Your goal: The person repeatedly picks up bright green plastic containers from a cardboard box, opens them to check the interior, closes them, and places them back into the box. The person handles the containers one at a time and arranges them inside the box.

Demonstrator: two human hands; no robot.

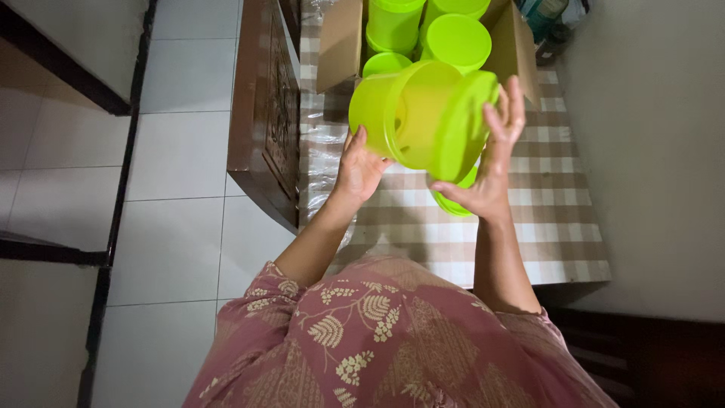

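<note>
Lower centre of the frame: a dusty-pink garment (393, 340) patterned with cream fern-leaf sprigs, short sleeves, forearms bare, no rings or watch showing.

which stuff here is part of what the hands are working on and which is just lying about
In hand:
left hand
right hand
lime green container
its lid

Lying about:
cardboard box of more green containers
checked tablecloth
dark wooden cabinet

The cardboard box (340, 45) and its green containers (394, 23) are cut off by the top edge.
</note>
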